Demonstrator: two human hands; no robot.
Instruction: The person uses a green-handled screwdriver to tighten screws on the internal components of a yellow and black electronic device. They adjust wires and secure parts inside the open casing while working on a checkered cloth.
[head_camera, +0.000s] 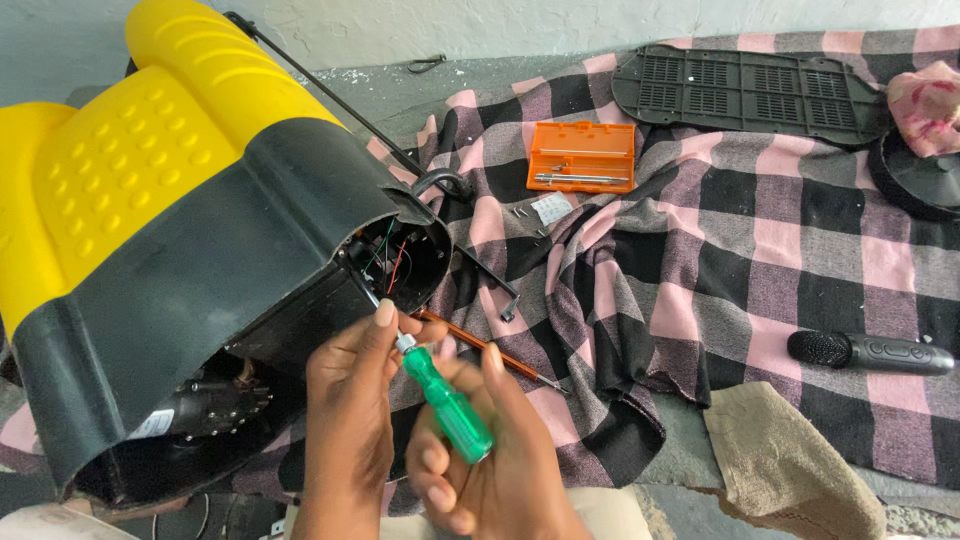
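Note:
A large yellow and black plastic tank (180, 230) lies on its side at the left, its open base showing thin coloured wires (392, 262) and a small pump (215, 405). My right hand (490, 470) grips the green handle of a screwdriver (448, 405). The shaft points up-left into the tank's base opening. My left hand (350, 400) pinches the shaft close to the handle with thumb and forefinger. An orange-handled tool (500, 352) lies on the cloth just behind my hands.
A pink, grey and black checked cloth (740, 250) covers the floor. On it lie an open orange tool case (582, 156), a black grille panel (750, 92), a black microphone (868, 351), small screws (528, 214) and a beige rag (790, 465). A black rod (330, 92) runs past the tank.

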